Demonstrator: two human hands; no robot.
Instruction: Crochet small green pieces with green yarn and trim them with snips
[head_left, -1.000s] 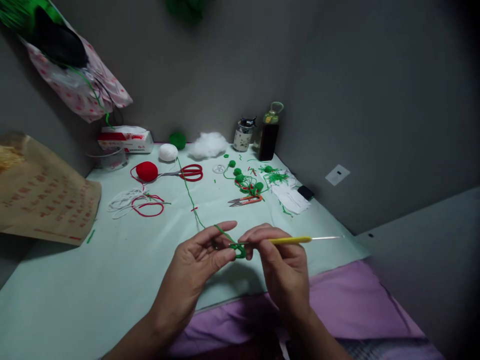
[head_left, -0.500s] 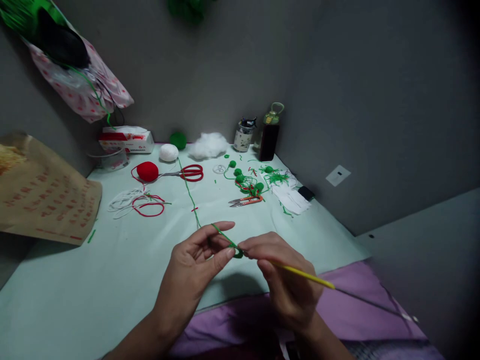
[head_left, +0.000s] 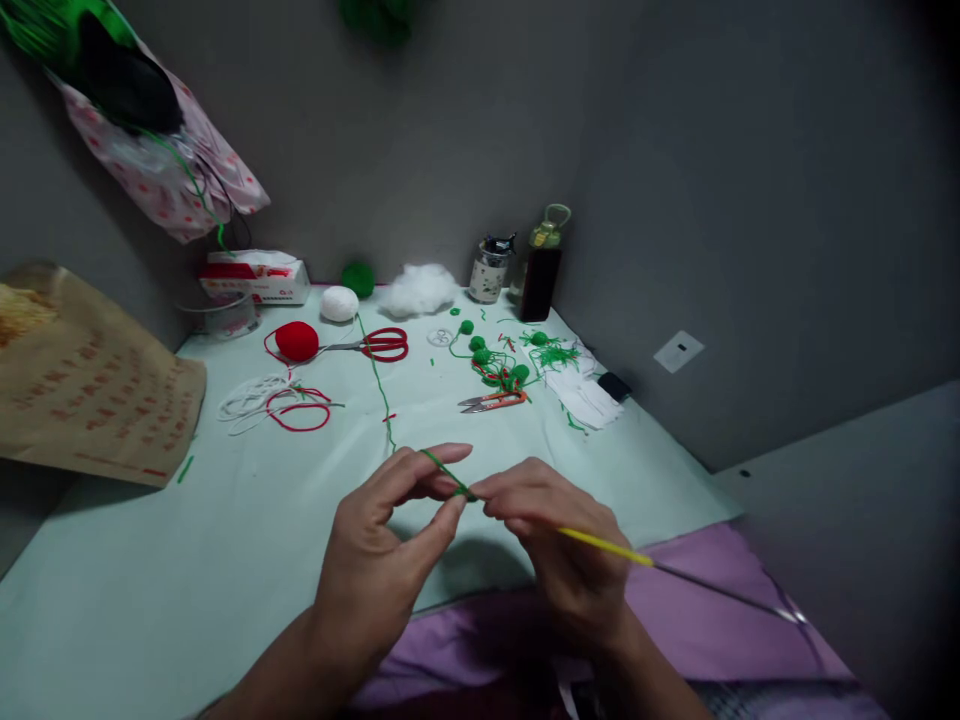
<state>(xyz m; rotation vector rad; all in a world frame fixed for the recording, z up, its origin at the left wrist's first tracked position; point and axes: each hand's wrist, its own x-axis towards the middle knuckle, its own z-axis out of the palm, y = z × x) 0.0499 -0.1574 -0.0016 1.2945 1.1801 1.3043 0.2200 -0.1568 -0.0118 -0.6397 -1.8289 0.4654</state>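
Observation:
Between thumb and fingers, my left hand (head_left: 386, 545) pinches a small piece of green crochet work (head_left: 466, 493). Green yarn (head_left: 377, 372) runs from the far side of the table over the left index finger to that piece. My right hand (head_left: 562, 540) is closed around a crochet hook (head_left: 607, 545) with a yellow grip and a grey metal shaft that points down to the right. The hook's working tip is hidden by the right fingertips, close against the green piece. Both hands are just above the table's near edge, fingertips almost touching.
Beyond the hands lie orange snips (head_left: 493, 402), red-handled scissors (head_left: 384, 345), a red yarn ball (head_left: 297, 341), a white ball (head_left: 339, 303), stuffing (head_left: 418, 290) and several small green balls (head_left: 480, 350). A paper bag (head_left: 112, 390) stands left; a bottle (head_left: 541, 270) stands at the back.
The right hand and hook have shifted slightly left, and the hook's shaft end has moved left and up. The green piece is turned flatter between the fingertips, its loop less visible.

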